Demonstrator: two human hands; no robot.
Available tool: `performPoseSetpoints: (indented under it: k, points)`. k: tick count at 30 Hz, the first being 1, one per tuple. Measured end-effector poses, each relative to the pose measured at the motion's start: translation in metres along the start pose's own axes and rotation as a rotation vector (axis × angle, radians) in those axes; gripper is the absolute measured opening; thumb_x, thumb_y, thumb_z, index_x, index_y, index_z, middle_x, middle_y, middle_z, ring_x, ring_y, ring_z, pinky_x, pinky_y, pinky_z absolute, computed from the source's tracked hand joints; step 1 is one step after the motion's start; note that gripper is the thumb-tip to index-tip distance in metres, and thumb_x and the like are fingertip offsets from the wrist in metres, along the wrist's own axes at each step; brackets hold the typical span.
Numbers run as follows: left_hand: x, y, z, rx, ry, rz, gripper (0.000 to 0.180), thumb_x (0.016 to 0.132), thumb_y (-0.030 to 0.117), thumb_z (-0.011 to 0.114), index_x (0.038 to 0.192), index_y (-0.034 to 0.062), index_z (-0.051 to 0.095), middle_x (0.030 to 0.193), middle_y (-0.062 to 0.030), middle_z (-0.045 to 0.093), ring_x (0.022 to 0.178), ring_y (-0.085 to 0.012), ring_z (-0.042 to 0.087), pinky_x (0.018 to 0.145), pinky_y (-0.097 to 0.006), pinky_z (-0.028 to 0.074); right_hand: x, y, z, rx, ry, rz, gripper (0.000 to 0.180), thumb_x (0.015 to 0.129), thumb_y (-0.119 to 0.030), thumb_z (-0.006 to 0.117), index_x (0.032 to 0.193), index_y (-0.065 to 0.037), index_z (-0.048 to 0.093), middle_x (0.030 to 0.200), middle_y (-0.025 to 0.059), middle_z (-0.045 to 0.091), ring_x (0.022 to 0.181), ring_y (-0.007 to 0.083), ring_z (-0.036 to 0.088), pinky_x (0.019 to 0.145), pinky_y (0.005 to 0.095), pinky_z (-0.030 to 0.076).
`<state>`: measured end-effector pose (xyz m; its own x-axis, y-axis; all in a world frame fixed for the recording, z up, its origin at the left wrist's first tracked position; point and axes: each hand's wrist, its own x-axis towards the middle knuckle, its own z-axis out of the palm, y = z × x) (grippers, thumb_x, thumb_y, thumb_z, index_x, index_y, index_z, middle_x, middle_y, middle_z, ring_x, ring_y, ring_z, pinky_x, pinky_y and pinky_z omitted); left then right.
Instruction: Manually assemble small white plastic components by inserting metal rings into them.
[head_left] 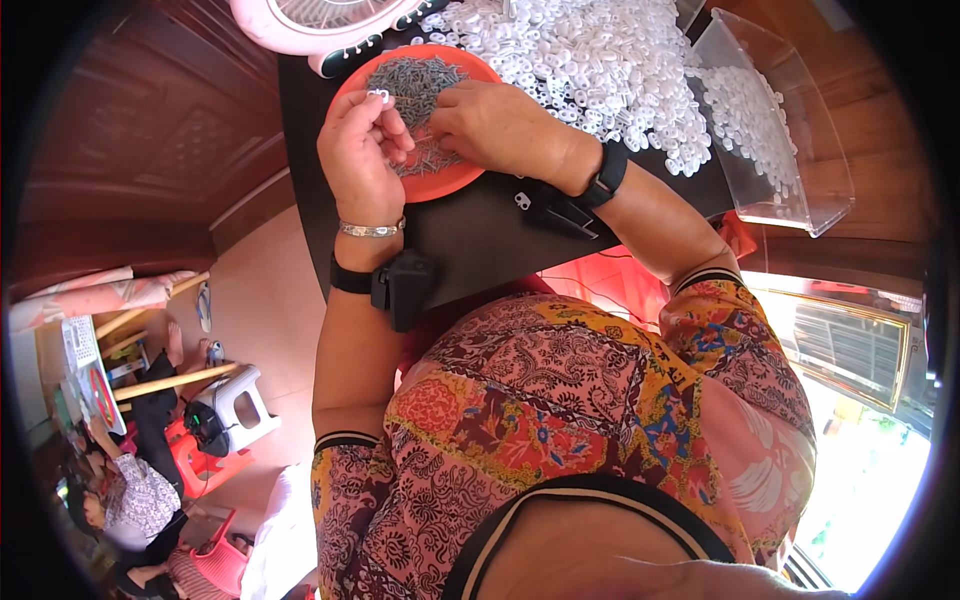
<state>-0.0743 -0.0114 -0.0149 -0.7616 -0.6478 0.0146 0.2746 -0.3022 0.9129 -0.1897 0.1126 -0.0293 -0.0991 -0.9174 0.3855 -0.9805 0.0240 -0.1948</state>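
Over an orange bowl (478, 62) of small grey nails or screws (420, 85), my left hand (362, 150) is closed, palm up. Its thumb and forefinger pinch a small white plastic clip (380, 95). Inside the bowl's right half, the fingers of my right hand (505, 125) are drawn together, knuckles up, low over the grey pieces. What they grip, if anything, is too small to make out. A large heap of white plastic clips (590, 70) lies on the dark table (470, 240), just beyond and right of my right hand.
A clear plastic box (812, 195) with more white clips stands at the right. One loose clip (522, 201) lies beside a black object (560, 215) near my right wrist. A pink-rimmed wheel (310, 25) borders the bowl's far left. Another person (140, 495) sits lower left near a white stool (240, 410).
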Motion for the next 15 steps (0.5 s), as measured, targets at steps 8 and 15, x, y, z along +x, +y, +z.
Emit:
performPoseSetpoints:
  k: [8,15]
  points:
    - [0.009,0.001,-0.008,-0.101,0.191,0.095,0.010,0.081,0.013,0.053,0.078,0.0035,0.053,0.061,-0.0031,0.051,0.050,-0.0125,0.049,0.047,-0.023,0.034,0.000,-0.009,-0.006,0.029,-0.061,-0.099,0.020,0.070,-0.020,0.067,0.086,-0.009,0.062,0.085,0.0062,0.056,0.085,0.0255,0.053,0.074,0.0363,0.046]
    - [0.008,0.001,-0.009,-0.080,0.144,0.062,0.012,0.083,0.015,0.051,0.080,0.0041,0.052,0.063,-0.0032,0.050,0.052,-0.0139,0.048,0.049,-0.024,0.034,-0.008,-0.010,-0.022,0.060,-0.167,-0.108,0.016,0.070,-0.015,0.065,0.084,-0.009,0.061,0.085,0.0057,0.057,0.086,0.0254,0.054,0.074,0.0360,0.047]
